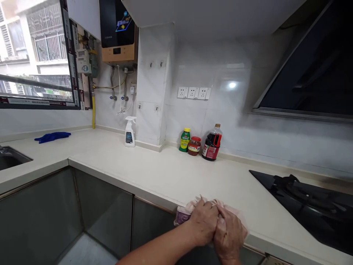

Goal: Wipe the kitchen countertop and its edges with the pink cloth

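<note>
Both my hands are together at the front edge of the pale countertop (154, 176), on a pinkish-white cloth (190, 207) with a purple patterned part that hangs over the edge. My left hand (203, 222) has its fingers curled into the cloth's bunched folds. Pressed against it, my right hand (230, 233) is closed on the cloth too, with folds showing at its right side. Some fingertips are hidden in the fabric.
A black gas stove (306, 202) lies to the right. By the wall stand a green bottle (184, 140), a red-lidded jar (194, 146), a dark sauce bottle (211, 143) and a white spray bottle (129, 132). A blue cloth item (52, 137) lies near the sink (13, 156).
</note>
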Motion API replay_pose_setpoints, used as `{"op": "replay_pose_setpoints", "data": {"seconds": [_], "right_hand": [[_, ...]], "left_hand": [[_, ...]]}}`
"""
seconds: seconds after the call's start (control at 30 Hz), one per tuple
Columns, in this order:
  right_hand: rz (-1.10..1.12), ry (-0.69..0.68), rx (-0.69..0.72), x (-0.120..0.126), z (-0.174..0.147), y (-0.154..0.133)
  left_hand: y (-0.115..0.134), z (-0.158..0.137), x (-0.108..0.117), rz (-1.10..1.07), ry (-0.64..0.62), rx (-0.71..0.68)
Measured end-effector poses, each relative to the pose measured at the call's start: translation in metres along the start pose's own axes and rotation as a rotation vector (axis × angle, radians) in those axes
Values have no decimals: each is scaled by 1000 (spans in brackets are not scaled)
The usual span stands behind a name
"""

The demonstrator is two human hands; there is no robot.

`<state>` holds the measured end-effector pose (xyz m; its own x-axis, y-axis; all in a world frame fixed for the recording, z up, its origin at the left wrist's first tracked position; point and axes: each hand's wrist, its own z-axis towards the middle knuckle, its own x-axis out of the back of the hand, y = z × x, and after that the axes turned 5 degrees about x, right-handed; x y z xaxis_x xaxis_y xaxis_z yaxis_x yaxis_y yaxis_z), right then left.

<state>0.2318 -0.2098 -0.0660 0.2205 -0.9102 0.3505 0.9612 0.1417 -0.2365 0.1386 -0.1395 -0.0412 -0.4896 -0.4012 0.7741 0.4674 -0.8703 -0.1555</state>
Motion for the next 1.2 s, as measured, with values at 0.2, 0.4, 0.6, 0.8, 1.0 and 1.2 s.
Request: {"op": "replay_pose_setpoints", "data": {"seconds": [0.2, 0.4, 0.6, 0.8, 1.0, 1.2], "right_hand": [[43, -93, 76, -38, 8, -62], [189, -313, 296, -65, 23, -113], [241, -435, 329, -65, 50, -70], [47, -630, 246, -53, 44, 74], [-68, -895, 55, -51, 43, 110], [-78, -857, 93, -62, 38, 112]], "left_hand": [[-59, -44, 27, -15, -41, 117], [-128, -95, 56, 80, 71, 121], [-204, -141, 88, 191, 223, 162], [-279, -194, 125, 207, 182, 335], [-298, -206, 136, 208, 209, 631], [-252, -177, 119, 292, 370, 797]]}}
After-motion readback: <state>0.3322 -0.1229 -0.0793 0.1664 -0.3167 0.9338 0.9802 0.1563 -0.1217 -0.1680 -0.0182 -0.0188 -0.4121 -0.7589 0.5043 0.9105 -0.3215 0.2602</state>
